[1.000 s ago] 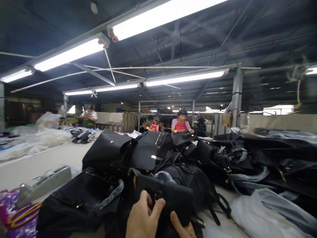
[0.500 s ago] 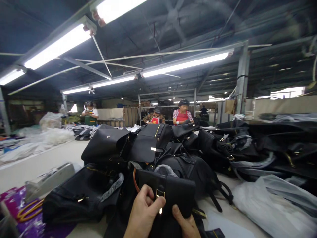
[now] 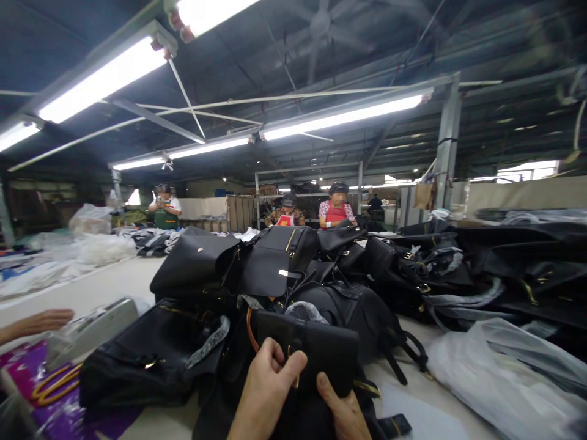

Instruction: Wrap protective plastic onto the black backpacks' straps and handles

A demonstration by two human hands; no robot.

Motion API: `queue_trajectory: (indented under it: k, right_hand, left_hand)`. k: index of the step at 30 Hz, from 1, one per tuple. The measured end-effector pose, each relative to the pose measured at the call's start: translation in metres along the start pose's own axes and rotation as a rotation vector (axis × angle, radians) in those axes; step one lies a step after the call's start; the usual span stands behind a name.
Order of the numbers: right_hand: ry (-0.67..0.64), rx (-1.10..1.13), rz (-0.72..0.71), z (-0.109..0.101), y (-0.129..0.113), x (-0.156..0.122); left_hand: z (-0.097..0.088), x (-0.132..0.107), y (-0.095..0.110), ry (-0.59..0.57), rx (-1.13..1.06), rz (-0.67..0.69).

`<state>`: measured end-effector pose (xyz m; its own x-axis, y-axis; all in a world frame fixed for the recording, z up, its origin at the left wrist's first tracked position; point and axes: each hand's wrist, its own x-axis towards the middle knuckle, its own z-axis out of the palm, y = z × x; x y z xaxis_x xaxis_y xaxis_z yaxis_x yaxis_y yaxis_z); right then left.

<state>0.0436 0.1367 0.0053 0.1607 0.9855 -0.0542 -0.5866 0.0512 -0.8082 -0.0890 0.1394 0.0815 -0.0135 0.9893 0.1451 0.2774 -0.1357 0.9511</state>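
Note:
A black leather-look bag (image 3: 312, 336) with a flap stands right in front of me. My left hand (image 3: 270, 382) is closed at the middle of the flap, with thumb and forefinger pinching a strap at a gold buckle (image 3: 296, 382); the fingers cover most of the buckle. At the flap's lower right, my right hand (image 3: 342, 406) grips the bag, thumb on the front and the other fingers mostly hidden. A brown cord (image 3: 252, 330) loops up beside the flap on the left.
Black backpacks (image 3: 279, 256) are heaped behind, and another black bag (image 3: 151, 360) lies left. Another person's hand (image 3: 43, 321) reaches in beside a grey device (image 3: 96, 327). Yellow-handled scissors (image 3: 55, 385) rest on purple plastic (image 3: 59, 421). Clear plastic bags (image 3: 499, 366) lie right. People work farther back.
Another person's hand has come in from the left edge, near the grey device. My hands keep their hold on the bag; the gold buckle is now more covered by my left fingers.

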Motion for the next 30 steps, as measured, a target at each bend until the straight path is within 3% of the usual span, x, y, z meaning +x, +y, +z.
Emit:
queue_trajectory:
  k: [3, 11, 15, 22, 30]
  right_hand:
    - [-0.006, 0.0, 0.007, 0.0, 0.0, -0.001]
    - [-0.005, 0.001, 0.028, 0.003, -0.008, -0.004]
    - [-0.036, 0.045, 0.056, 0.006, -0.012, -0.007]
    - [0.019, 0.048, -0.013, 0.009, -0.012, -0.008]
    - [-0.032, 0.027, 0.069, 0.004, -0.019, -0.01]
  left_hand:
    - [0.005, 0.002, -0.004, 0.04, 0.008, 0.018]
    - [0.004, 0.007, -0.014, -0.032, -0.108, 0.028]
    - [0.005, 0.007, -0.013, -0.079, -0.169, -0.045]
    - [-0.001, 0.007, -0.017, -0.169, -0.145, -0.075]
    - [0.006, -0.005, 0.005, -0.019, 0.049, 0.046]
